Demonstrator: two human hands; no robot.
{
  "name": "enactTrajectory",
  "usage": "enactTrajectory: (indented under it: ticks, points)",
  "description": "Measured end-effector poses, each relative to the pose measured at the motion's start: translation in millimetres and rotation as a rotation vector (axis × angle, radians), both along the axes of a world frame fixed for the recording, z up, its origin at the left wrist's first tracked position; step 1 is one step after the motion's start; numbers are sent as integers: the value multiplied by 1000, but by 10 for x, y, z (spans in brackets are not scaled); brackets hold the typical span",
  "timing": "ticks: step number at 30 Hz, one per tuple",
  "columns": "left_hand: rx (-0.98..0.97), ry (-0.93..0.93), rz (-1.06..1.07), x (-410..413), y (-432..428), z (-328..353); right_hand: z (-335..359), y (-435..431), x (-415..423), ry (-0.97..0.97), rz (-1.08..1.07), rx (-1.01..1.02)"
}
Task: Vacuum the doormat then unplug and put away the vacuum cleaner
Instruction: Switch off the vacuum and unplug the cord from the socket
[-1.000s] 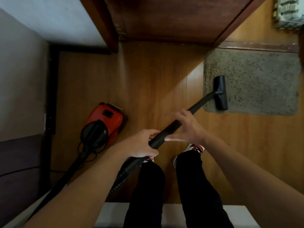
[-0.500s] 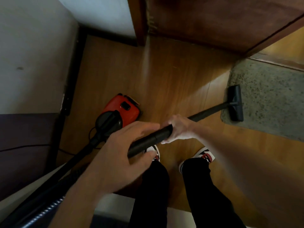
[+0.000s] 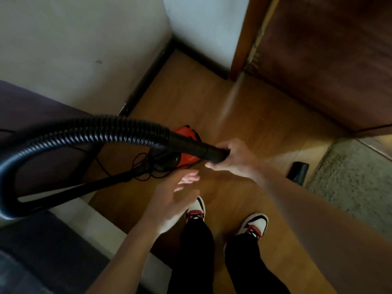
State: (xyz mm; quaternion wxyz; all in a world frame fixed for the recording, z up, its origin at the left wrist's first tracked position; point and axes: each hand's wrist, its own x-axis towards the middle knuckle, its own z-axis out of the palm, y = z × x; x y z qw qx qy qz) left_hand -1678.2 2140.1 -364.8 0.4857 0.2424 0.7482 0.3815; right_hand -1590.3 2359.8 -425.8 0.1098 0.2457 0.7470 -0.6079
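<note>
The grey doormat (image 3: 358,183) lies at the right edge on the wooden floor. The black floor nozzle (image 3: 298,173) rests on the wood just left of the mat. My right hand (image 3: 235,159) grips the black wand where the ribbed hose (image 3: 89,131) joins it; my forearm hides the rest of the wand. The hose arcs high across the left of the view. Behind it sits the red vacuum cleaner body (image 3: 187,160), mostly hidden, with its black cord (image 3: 140,166) tangled beside it. My left hand (image 3: 176,196) hovers open below the wand, touching nothing.
A dark wooden door (image 3: 331,60) stands at the upper right, with a wall corner and dark skirting (image 3: 148,77) behind the vacuum. A dark cushioned seat with a white edge (image 3: 91,225) fills the lower left. My feet in red-and-white shoes (image 3: 254,225) stand on the floor.
My left hand has let go of the wand and opened. The view has swung left, the hose has risen into a loop, and the nozzle has come off the mat onto the floor.
</note>
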Motion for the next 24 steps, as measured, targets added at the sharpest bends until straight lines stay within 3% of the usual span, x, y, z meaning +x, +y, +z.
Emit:
enactTrajectory:
  ticks: [5,15,20,24]
  points:
    - [-111,179,2,-184,303,-519,-25,62,-230,184,-107,93]
    - [-336,578,-418,-362,537,-1911,-505,249,-625,533,-379,335]
    - [-451,717,-663,-372,497,-2419,-728,300,-818,577,-425,461]
    - [-524,729,-714,-443,498,-2664,-845,291,-888,597,-413,493]
